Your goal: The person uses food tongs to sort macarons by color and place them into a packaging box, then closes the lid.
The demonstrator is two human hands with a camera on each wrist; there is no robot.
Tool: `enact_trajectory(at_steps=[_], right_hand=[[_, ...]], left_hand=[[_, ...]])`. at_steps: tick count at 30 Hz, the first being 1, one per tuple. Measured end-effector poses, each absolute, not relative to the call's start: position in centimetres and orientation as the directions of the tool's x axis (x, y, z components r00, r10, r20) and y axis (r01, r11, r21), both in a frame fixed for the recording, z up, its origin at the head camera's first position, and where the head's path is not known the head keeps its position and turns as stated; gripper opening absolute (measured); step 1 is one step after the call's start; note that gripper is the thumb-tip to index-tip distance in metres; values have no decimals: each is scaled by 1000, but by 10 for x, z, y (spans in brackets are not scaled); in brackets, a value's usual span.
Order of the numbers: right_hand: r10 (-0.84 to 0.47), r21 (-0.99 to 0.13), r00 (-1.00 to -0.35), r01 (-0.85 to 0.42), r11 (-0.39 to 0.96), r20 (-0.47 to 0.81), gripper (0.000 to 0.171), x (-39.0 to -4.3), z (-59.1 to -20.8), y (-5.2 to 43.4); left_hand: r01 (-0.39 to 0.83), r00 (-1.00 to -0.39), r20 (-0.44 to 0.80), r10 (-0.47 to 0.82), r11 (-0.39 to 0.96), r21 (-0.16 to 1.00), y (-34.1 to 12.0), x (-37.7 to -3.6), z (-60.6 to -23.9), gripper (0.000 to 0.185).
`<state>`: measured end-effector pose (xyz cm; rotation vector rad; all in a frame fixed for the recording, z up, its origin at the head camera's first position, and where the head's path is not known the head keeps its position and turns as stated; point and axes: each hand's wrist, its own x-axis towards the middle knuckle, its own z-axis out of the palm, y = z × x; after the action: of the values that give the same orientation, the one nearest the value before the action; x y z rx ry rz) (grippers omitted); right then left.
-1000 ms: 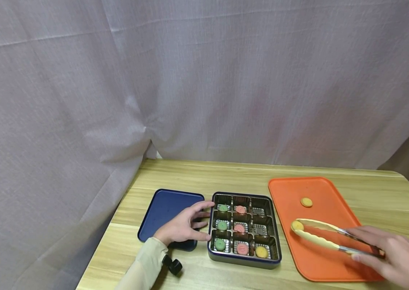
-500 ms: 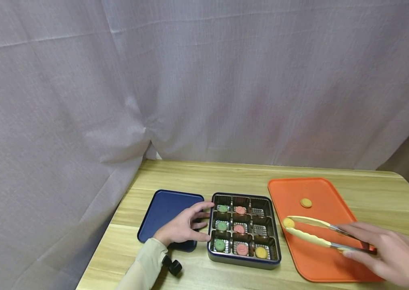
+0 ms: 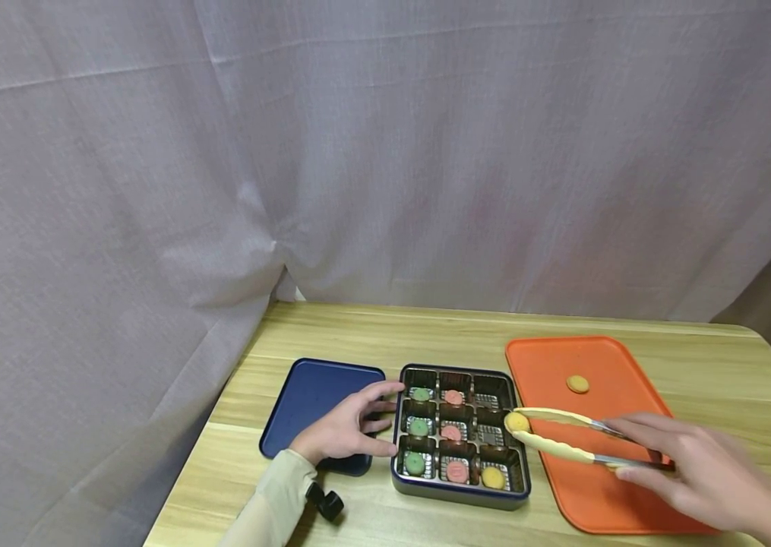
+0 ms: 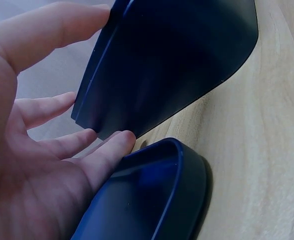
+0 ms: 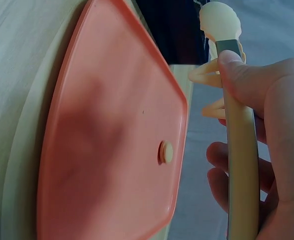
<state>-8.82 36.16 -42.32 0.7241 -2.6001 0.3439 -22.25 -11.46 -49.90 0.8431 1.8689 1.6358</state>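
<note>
In the head view my right hand grips a pair of tongs with cream scalloped tips. Between those tips a yellow cookie is pinched, over the right rim of a dark blue box. The box's divided insert holds green cookies in the left column, pink cookies in the middle one and a yellow cookie at the front right. My left hand touches the box's left side with spread fingers, as the left wrist view shows along the box wall.
A blue lid lies left of the box, partly under my left hand. On the right is an orange tray with one yellow cookie on it. A grey curtain hangs behind the wooden table.
My right hand has moved left with the tongs, carrying the pinched yellow cookie from over the orange tray to the box's right rim. The left hand has stayed in place.
</note>
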Motion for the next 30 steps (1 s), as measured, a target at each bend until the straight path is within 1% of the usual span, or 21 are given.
enact_trajectory(at_steps=[13,24,30], right_hand=[[-475,-128,-769,-572,810,428,64,-98,-425,344],[-468,-143,-788,-558,817,399,62,-98,-426,343],[-466,-132,-789,-553,823,400,67,-98,-426,343]], left_hand=[[114,-673,16,739,82,990,-115,-221,-498,95],[129,-671,53,740,46,991,-115,-222,-499,94],[128,-669,55,741,43,991,-114,-222,-499,93]])
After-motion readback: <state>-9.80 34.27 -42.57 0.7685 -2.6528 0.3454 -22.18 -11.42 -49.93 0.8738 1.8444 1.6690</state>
